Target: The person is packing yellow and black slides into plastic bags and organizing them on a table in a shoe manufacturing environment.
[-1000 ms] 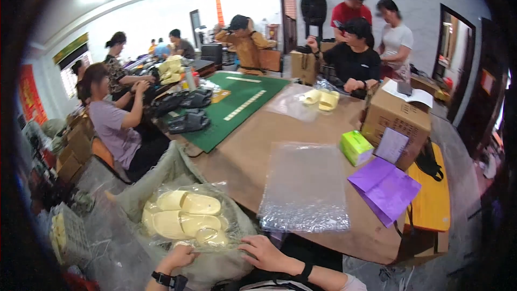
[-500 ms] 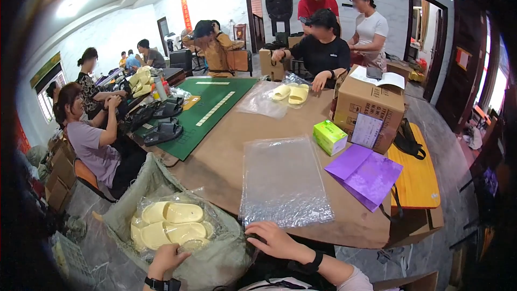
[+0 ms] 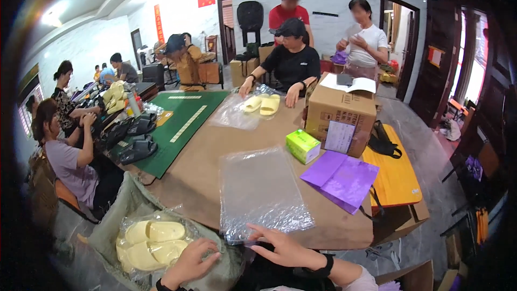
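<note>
My left hand [image 3: 191, 261] reaches down over a clear bag of pale yellow slippers [image 3: 151, 240] lying in a large grey-green sack [image 3: 116, 210] at my lower left; its fingers are spread and touch the plastic. My right hand [image 3: 283, 248], with a black band on the wrist, rests fingers apart on the near edge of a clear plastic bag [image 3: 261, 191] lying flat on the brown table [image 3: 199, 167].
A green box [image 3: 302, 145], purple bags [image 3: 340, 178] and a cardboard carton [image 3: 342, 113] sit to the right, beside a yellow stool [image 3: 396, 175]. A green mat [image 3: 177, 126] and dark slippers [image 3: 134, 140] lie to the left. Several people work around the table.
The view has swung left and down a little. My left hand has moved up onto the slipper bag, and my right hand has slid forward onto the flat plastic bag's edge.
</note>
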`<action>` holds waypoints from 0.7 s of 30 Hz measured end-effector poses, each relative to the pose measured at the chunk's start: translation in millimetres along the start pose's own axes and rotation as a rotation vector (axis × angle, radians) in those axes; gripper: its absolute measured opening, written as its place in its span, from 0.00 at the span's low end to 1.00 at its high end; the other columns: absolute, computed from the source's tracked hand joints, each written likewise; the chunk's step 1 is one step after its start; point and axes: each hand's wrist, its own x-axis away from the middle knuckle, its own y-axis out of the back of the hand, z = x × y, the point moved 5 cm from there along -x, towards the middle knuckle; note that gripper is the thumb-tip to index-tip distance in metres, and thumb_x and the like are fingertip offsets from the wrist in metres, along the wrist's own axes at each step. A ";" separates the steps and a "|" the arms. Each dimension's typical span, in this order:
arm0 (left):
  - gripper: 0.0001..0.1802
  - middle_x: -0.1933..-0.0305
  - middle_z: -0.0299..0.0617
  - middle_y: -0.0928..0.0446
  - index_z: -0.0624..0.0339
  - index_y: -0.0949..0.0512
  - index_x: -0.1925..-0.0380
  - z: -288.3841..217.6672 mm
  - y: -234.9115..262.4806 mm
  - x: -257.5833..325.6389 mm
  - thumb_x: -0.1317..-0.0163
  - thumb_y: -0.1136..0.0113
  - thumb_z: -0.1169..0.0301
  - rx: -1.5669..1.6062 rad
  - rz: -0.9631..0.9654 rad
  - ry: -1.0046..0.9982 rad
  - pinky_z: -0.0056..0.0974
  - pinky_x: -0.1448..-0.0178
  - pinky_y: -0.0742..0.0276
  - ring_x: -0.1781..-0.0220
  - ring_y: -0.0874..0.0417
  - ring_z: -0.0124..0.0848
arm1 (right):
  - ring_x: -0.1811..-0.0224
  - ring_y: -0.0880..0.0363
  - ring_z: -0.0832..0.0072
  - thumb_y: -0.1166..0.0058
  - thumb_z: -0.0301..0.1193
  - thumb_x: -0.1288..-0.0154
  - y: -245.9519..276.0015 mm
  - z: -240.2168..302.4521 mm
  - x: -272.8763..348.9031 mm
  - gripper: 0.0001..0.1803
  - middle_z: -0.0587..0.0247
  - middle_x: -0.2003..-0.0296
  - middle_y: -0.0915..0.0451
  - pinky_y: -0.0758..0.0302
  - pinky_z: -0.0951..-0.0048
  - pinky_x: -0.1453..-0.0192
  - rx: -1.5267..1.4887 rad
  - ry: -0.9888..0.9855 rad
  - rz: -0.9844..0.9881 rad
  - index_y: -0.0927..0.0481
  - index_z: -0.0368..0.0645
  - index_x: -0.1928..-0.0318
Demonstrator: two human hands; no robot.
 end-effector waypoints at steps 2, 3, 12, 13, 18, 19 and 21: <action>0.10 0.59 0.46 0.23 0.60 0.24 0.65 -4.5 -1.6 -15.7 0.44 0.38 0.69 0.042 0.003 -0.032 0.40 0.51 0.27 0.55 0.22 0.44 | 0.53 0.22 0.61 0.49 0.31 0.35 19.8 2.0 3.7 0.34 0.54 0.56 0.21 0.29 0.64 0.46 -0.051 -0.042 -0.050 0.48 0.45 0.32; 0.10 0.58 0.46 0.23 0.60 0.24 0.64 -6.0 -2.1 -22.8 0.44 0.38 0.69 0.080 0.005 -0.046 0.40 0.51 0.27 0.54 0.22 0.44 | 0.52 0.22 0.62 0.49 0.31 0.35 29.9 2.8 6.3 0.36 0.54 0.56 0.21 0.29 0.65 0.45 -0.118 -0.082 -0.089 0.51 0.45 0.31; 0.17 0.48 0.52 0.29 0.60 0.26 0.56 -31.4 -6.3 -92.5 0.46 0.37 0.71 0.071 -0.124 -0.227 0.43 0.44 0.30 0.47 0.26 0.48 | 0.49 0.25 0.72 0.50 0.27 0.34 71.1 -9.2 23.6 0.36 0.57 0.52 0.23 0.33 0.68 0.40 -0.012 -0.264 -0.151 0.53 0.40 0.30; 0.16 0.47 0.52 0.30 0.60 0.26 0.57 -34.6 -6.6 -100.1 0.46 0.37 0.71 0.061 -0.170 -0.257 0.43 0.44 0.31 0.46 0.27 0.48 | 0.47 0.26 0.72 0.52 0.26 0.33 66.8 -8.7 22.0 0.34 0.57 0.49 0.25 0.34 0.69 0.39 -0.106 -0.225 -0.187 0.51 0.40 0.31; 0.16 0.45 0.53 0.32 0.59 0.26 0.57 -65.3 -8.5 -141.4 0.47 0.39 0.75 -0.010 -0.353 -0.358 0.45 0.41 0.33 0.43 0.30 0.49 | 0.33 0.41 0.71 0.62 0.36 0.26 25.1 -25.8 11.1 0.30 0.58 0.35 0.40 0.43 0.68 0.31 -0.651 -0.271 -0.117 0.53 0.41 0.30; 0.15 0.44 0.53 0.32 0.60 0.26 0.58 -71.9 -9.8 -156.2 0.48 0.40 0.76 0.003 -0.387 -0.388 0.45 0.40 0.34 0.42 0.30 0.48 | 0.33 0.41 0.71 0.62 0.36 0.26 17.8 -27.2 7.7 0.30 0.58 0.35 0.40 0.43 0.68 0.31 -0.660 -0.290 -0.128 0.53 0.41 0.30; 0.15 0.44 0.53 0.33 0.59 0.26 0.58 -76.5 -8.5 -178.2 0.47 0.40 0.74 -0.048 -0.467 -0.385 0.45 0.40 0.35 0.42 0.31 0.50 | 0.30 0.46 0.68 0.69 0.40 0.25 -13.3 -29.8 -2.6 0.30 0.55 0.32 0.46 0.50 0.64 0.28 -0.779 -0.351 0.094 0.56 0.42 0.29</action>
